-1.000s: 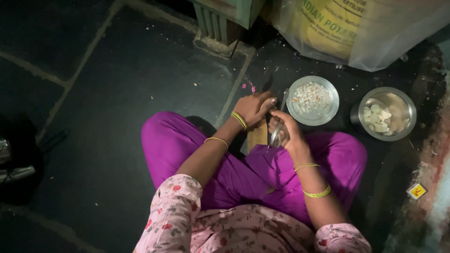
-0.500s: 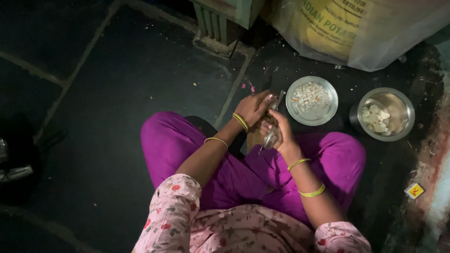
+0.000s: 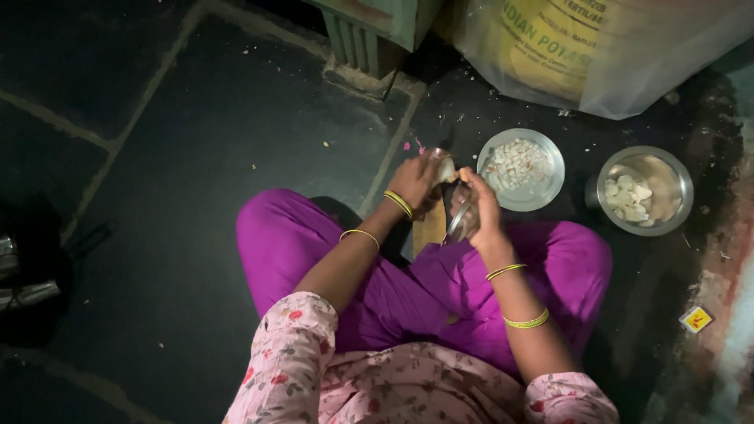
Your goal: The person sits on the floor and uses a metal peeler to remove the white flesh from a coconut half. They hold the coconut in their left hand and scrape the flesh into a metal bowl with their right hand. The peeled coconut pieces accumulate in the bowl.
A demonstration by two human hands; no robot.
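I sit cross-legged on a dark stone floor in purple trousers. My left hand [image 3: 415,182] and my right hand [image 3: 481,206] meet over a curved metal blade [image 3: 460,220] that stands on a wooden base [image 3: 428,229] between my knees. Both hands pinch a small pale piece of food [image 3: 446,168] at the top of the blade. Just beyond my right hand lies a steel plate [image 3: 550,187] with several small white chopped bits. A steel bowl [image 3: 677,206] further right holds larger pale chunks.
A clear plastic sack [image 3: 628,55] with a yellow bag inside leans at the back right. A green metal stand [image 3: 377,35] is at the back centre. Dark objects [image 3: 27,275] lie at the left edge. A small yellow packet [image 3: 696,319] lies on the floor at right.
My hands have stayed together at the blade with small working movements. The pale piece now shows between my fingertips, a little higher on the blade.
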